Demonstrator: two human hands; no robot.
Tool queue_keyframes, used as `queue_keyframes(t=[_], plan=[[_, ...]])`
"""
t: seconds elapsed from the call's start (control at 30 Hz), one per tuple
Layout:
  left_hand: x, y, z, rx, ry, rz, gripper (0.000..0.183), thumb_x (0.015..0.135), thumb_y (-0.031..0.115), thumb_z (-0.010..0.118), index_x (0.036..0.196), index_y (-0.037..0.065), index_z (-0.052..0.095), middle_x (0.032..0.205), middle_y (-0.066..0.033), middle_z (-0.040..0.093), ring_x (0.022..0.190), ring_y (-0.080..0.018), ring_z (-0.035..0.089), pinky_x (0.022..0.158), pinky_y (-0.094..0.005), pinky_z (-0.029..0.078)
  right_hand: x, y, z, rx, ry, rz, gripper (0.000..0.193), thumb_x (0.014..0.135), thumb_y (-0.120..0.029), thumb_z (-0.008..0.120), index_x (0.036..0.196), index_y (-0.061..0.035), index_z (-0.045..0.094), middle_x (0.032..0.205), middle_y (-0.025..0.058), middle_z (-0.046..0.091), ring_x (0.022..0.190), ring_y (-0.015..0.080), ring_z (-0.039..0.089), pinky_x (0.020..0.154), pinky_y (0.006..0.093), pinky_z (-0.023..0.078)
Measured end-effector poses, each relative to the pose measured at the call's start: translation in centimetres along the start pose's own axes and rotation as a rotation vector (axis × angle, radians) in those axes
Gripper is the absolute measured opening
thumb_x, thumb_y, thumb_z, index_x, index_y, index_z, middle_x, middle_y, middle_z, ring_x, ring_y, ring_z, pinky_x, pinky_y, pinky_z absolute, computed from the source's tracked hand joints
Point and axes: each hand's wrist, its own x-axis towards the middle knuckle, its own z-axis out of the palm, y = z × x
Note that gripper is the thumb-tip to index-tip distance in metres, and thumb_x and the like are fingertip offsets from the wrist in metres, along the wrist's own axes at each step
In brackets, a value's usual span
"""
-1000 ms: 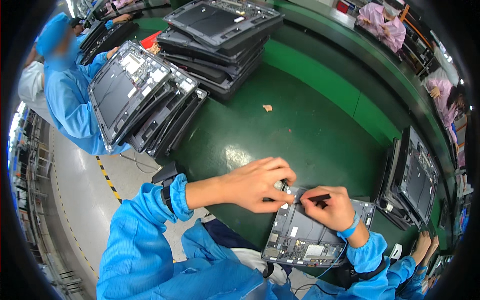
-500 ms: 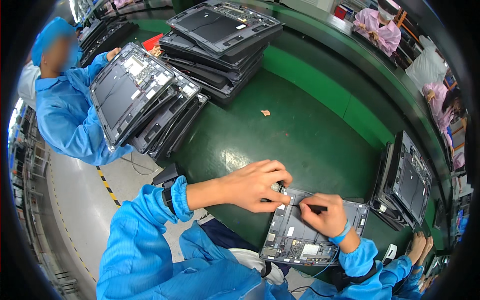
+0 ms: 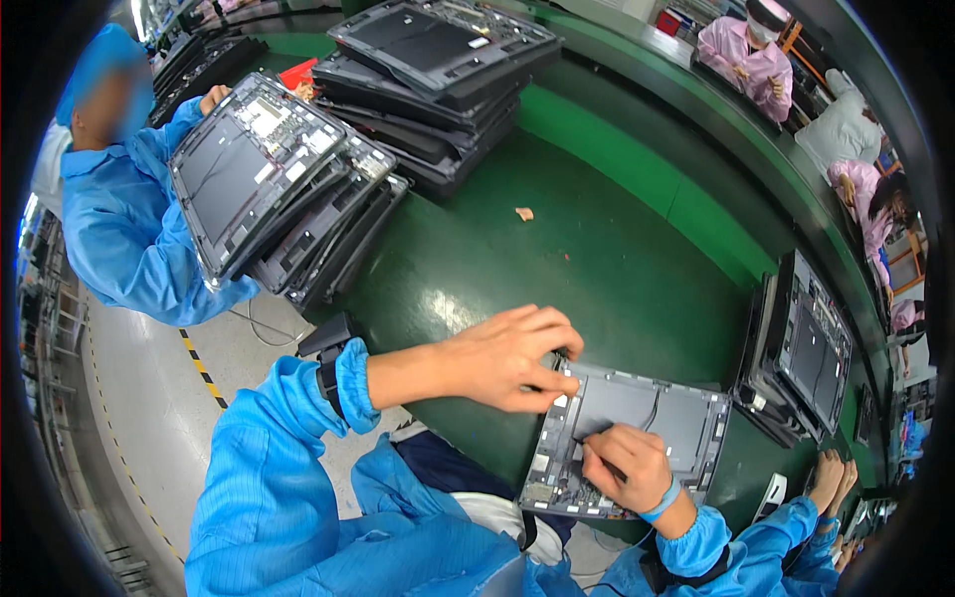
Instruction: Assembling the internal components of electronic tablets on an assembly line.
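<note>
An opened tablet-like device [image 3: 686, 428], with dark battery panels and a circuit board along its near edge, lies before me on the green table. My left hand [image 3: 512, 360] pinches its far left corner, thumb on top and fingers curled at the edge. Over the near part of the device, my right hand [image 3: 632, 466] has its fingers closed in a pinch. Whatever they hold is hidden beneath them. A blue band [image 3: 663, 499] circles the right wrist. Behind the right fingers, a thin dark cable [image 3: 653, 410] crosses the panels.
Stacks of similar opened devices stand at the left [image 3: 224, 194], at the back [image 3: 438, 45] and at the right [image 3: 816, 348]. A scrap [image 3: 524, 214] lies mid-table. At the left, a co-worker in blue [image 3: 124, 229] touches a stack; another person's hands [image 3: 831, 483] rest at the right.
My right hand has moved nearer to me, from the middle of the device to its circuit board side, uncovering the cable. My left hand stays at the corner.
</note>
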Motion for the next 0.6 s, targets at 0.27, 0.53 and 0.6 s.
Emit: queue_keyframes(t=[0.27, 0.53, 0.6], plan=[[-0.7, 2.5, 0.7, 0.024, 0.003, -0.042, 0.031, 0.079, 0.02, 0.071, 0.109, 0.018, 0.072, 0.115, -0.0081, 0.059, 0.107, -0.0291, 0.058, 0.086, -0.0435, 0.05, -0.3, 0.5, 0.4, 0.019, 0.038, 0.028, 0.015, 0.073, -0.003, 0.076, 0.085, -0.0051, 0.066, 0.071, 0.0066, 0.056, 0.061, 0.0241, 0.061, 0.051, 0.0351, 0.049], [-1.7, 4.5, 0.9, 0.086, -0.158, 0.031, 0.035, 0.088, 0.033, 0.066, 0.121, 0.022, 0.068, 0.125, -0.0088, 0.058, 0.118, -0.0298, 0.054, 0.1, -0.0458, 0.045, -0.3, -0.5, 0.2, -0.078, 0.004, 0.011, 0.012, 0.073, -0.008, 0.074, 0.083, -0.0084, 0.067, 0.072, 0.0024, 0.057, 0.067, 0.0209, 0.061, 0.05, 0.0333, 0.05], [-1.6, 4.3, 0.9, 0.06, -0.172, 0.04, 0.033, 0.09, 0.034, 0.064, 0.121, 0.024, 0.069, 0.126, -0.0073, 0.058, 0.119, -0.0298, 0.053, 0.1, -0.0463, 0.045, -0.3, -0.9, -0.1, -0.121, -0.021, -0.005, 0.012, 0.073, -0.01, 0.074, 0.083, -0.0095, 0.067, 0.072, 0.0012, 0.057, 0.069, 0.0197, 0.061, 0.049, 0.0323, 0.05]])
